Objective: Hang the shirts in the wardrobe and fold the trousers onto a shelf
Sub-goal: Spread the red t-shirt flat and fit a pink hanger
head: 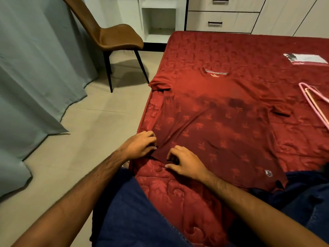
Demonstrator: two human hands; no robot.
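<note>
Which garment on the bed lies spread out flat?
The red shirt under both hands; the white-and-red garment at the far right is folded.

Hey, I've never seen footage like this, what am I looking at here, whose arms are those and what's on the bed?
There is no machine here. The single picture comes from a wide-angle camera worn on a person's head, looking forward and down, so the two arms reaching in from the bottom are the wearer's own.

A red shirt lies spread flat on a bed with a red quilted cover. The left hand and the right hand both have curled fingers at the shirt's hem, near its corner, pinching the cloth.

To the right lie pink hangers, and further back a folded white and red garment. Dark blue trousers lie at the near right edge. Beyond the bed stand a brown chair and drawers.
</note>
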